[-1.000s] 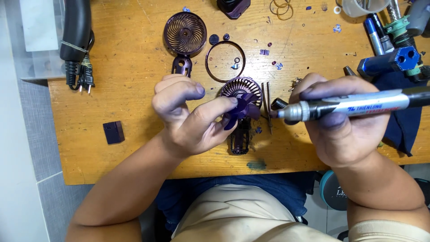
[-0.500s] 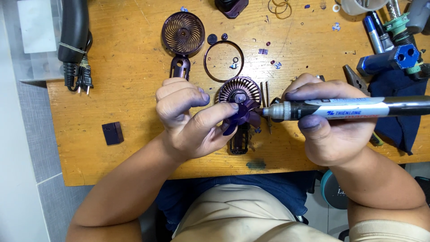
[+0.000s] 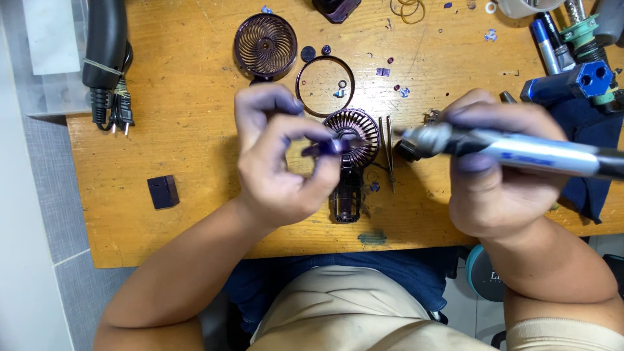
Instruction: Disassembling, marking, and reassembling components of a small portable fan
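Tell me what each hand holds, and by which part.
Left hand pinches a small purple fan blade piece by its edge; right hand grips a pen-shaped electric screwdriver around its barrel.

Fan body point(image 3: 348, 166) lies at mid surface point(image 3: 195, 117), with tweezers point(image 3: 389, 153) just to its right. Behind it sits a ring point(image 3: 325, 86); left of the ring, a round grille point(image 3: 264, 47). A small block point(image 3: 162, 192) lies well apart at left. Power plug point(image 3: 114, 107) rests at far left edge.

Dark purple fan blade point(image 3: 328, 148), purple spiral-pattern grille point(image 3: 264, 46), silver/blue pen-type tool point(image 3: 513, 149), orange-brown wood tabletop point(image 3: 188, 97), black plug point(image 3: 112, 107).
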